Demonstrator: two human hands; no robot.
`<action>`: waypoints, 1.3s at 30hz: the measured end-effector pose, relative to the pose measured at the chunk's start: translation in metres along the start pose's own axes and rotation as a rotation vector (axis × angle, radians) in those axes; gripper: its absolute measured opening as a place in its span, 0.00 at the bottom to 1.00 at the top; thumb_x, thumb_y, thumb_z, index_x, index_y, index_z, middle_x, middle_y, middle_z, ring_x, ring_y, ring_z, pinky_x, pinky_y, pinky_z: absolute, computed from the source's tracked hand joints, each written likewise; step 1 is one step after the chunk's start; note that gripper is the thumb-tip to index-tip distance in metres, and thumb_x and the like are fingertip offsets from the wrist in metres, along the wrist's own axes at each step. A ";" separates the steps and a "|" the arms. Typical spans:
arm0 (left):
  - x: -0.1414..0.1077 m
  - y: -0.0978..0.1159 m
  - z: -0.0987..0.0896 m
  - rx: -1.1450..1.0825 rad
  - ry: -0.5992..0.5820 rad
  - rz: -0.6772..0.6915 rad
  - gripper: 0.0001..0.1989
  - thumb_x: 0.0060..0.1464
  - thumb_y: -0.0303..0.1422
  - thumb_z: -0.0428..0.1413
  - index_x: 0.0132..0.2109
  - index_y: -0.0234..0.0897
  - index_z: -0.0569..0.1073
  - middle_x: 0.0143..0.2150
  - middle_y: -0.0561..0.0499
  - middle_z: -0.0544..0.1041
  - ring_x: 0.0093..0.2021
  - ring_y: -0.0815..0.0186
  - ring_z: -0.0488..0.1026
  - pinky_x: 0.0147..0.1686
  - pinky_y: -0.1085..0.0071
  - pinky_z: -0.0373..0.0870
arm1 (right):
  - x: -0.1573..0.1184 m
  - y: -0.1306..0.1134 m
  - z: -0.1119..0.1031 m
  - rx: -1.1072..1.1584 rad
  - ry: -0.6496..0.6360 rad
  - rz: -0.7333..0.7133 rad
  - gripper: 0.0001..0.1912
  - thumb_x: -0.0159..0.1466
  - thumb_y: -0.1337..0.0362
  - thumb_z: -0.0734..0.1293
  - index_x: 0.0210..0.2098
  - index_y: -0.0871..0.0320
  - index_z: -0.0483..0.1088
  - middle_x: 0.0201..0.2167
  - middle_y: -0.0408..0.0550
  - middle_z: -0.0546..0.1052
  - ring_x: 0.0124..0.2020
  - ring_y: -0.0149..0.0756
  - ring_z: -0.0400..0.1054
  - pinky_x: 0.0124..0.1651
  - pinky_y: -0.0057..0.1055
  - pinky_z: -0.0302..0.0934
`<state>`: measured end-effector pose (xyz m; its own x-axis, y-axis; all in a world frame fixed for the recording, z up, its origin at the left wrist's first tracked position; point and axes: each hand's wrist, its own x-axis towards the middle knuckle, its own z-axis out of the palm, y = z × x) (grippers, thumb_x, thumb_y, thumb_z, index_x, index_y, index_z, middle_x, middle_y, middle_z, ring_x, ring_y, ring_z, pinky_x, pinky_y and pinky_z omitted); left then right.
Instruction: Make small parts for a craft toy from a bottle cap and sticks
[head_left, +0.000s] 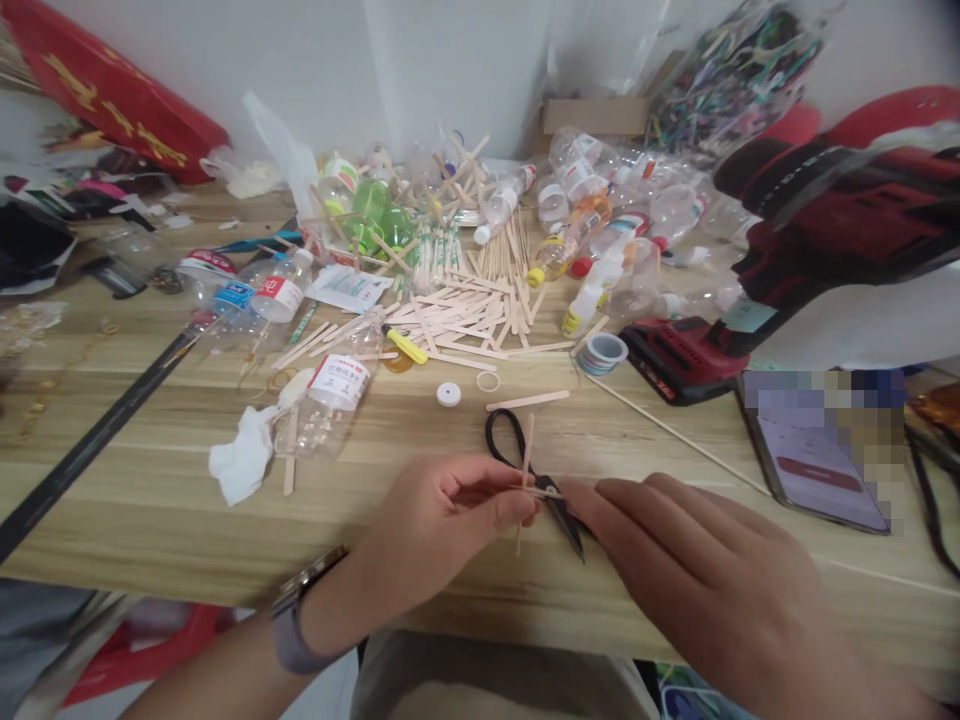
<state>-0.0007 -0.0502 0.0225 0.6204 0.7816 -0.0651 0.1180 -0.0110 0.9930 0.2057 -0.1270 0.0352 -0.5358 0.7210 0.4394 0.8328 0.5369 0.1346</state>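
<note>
Head view: two craft sticks (529, 450) are crossed over the scissors (568, 527), left hand (457, 510) fingers pinching them, right hand (697, 560) at one end, grip and joining unclear, with loose sticks (457, 315) strewn across the counter (150, 500).

Indoor light soft, moderately bright | shadows faint | wide-angle stretch and blur toward edges | right-hand patch pixelated | highlights on bottles (334, 400)
</note>
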 end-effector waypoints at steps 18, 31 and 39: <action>-0.007 0.015 -0.001 0.471 -0.241 0.097 0.18 0.66 0.39 0.48 0.30 0.36 0.72 0.27 0.56 0.73 0.29 0.70 0.68 0.29 0.74 0.59 | 0.008 -0.003 -0.011 -0.029 0.029 -0.186 0.18 0.70 0.74 0.51 0.44 0.62 0.71 0.30 0.46 0.78 0.29 0.36 0.66 0.28 0.37 0.53; -0.013 0.008 0.008 1.013 -0.107 0.569 0.14 0.67 0.30 0.45 0.35 0.35 0.71 0.29 0.51 0.75 0.30 0.65 0.72 0.31 0.69 0.68 | 0.016 -0.005 -0.010 0.222 -0.129 0.040 0.18 0.56 0.79 0.54 0.33 0.56 0.71 0.22 0.41 0.73 0.21 0.33 0.67 0.23 0.33 0.55; -0.015 0.008 0.014 1.248 -0.020 0.796 0.15 0.65 0.22 0.40 0.40 0.29 0.72 0.32 0.45 0.78 0.30 0.60 0.75 0.26 0.65 0.72 | 0.014 -0.005 -0.004 0.353 -0.128 0.170 0.16 0.63 0.76 0.55 0.30 0.56 0.71 0.22 0.42 0.73 0.22 0.34 0.69 0.24 0.32 0.56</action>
<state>0.0013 -0.0705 0.0300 0.8493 0.3042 0.4313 0.3178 -0.9472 0.0424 0.1945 -0.1212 0.0439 -0.4266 0.8490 0.3119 0.8239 0.5070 -0.2532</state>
